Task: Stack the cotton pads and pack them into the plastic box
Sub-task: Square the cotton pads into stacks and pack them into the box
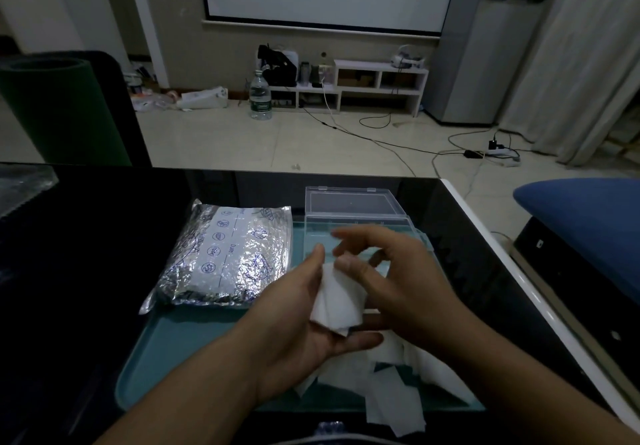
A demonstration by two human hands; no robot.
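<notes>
My left hand [304,320] cups a small stack of cotton pads [337,300] above the teal tray [166,347], thumb curled over its far edge, while my right hand [391,281] pinches the stack's top corner to square it. More loose pads [398,389] lie scattered at the tray's near right corner, and the plastic box [356,226] sits open at its far right corner. I should align the edges flush before adding another pad, since they slide easily.
</notes>
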